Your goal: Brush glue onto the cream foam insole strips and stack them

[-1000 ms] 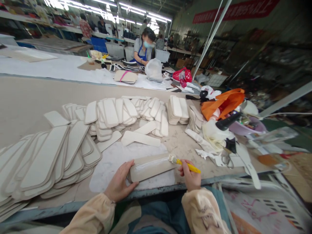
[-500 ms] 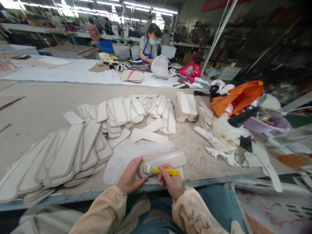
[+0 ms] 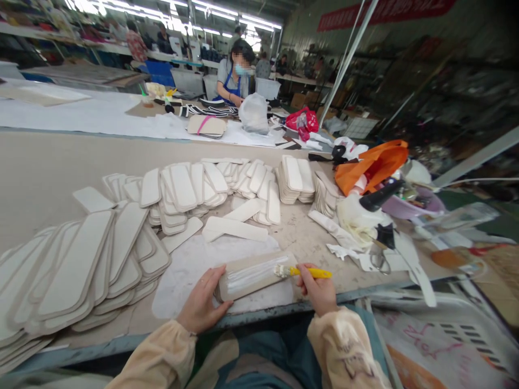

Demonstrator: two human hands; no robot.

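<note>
My right hand (image 3: 317,290) grips the yellow handle of a brush (image 3: 310,272). Its white-coated bristles rest on the right part of a beige rounded panel (image 3: 255,274). Glossy whitish streaks run lengthwise over that panel's face. My left hand (image 3: 206,302) holds the left end of the panel, thumb at the near edge and fingers at the far edge. Other layers show under that end, so it seems to top a small stack. White paper (image 3: 182,278) lies beneath. Just beyond, two loose pale strips (image 3: 239,229) cross each other.
Fanned piles of pale panels (image 3: 77,265) cover the left; neat stacks (image 3: 291,181) stand farther back. At right are a glue-smeared container (image 3: 359,219), an orange bag (image 3: 371,165) and a purple basin (image 3: 421,204). A masked co-worker (image 3: 235,75) sits across the table.
The brush in my right hand has moved right along the panel, from its left part towards its right end. The streaks look whiter and wider. My left hand stays at the left end.
</note>
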